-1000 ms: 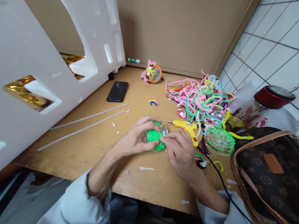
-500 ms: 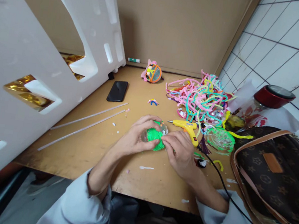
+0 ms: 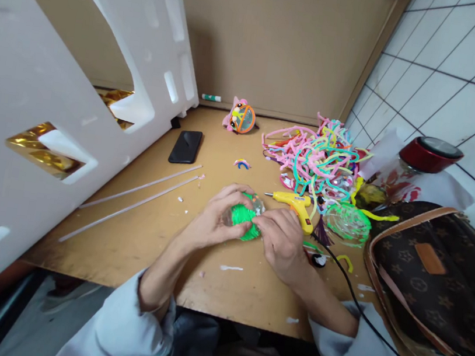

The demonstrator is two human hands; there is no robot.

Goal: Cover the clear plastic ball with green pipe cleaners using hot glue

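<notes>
My left hand (image 3: 218, 216) curls round a clear plastic ball partly covered with bright green fuzzy strands (image 3: 241, 216), thumb in front and fingers behind. Its upper right part is bare and see-through, with a few whitish bits. At the ball's right side, the fingertips of my right hand (image 3: 282, 238) are pinched together against the green covering; whatever lies between them is hidden. Just beyond my right hand lies a yellow hot glue gun (image 3: 294, 200), its nozzle pointing left. Another clear round piece edged in green (image 3: 348, 223) rests farther right.
A heap of pastel pipe cleaners (image 3: 317, 157) lies back right, near a red-lidded bottle (image 3: 430, 154) and a brown handbag (image 3: 440, 277). The glue gun's black cord (image 3: 346, 282) runs past my right arm. Two glue sticks (image 3: 137, 202), a phone (image 3: 186, 146) and a decorated ball (image 3: 241, 116) sit left and behind.
My right hand's fingers have shifted slightly left and curled more tightly at the ball's edge. The left hand keeps its hold, and the whole view has drifted a little.
</notes>
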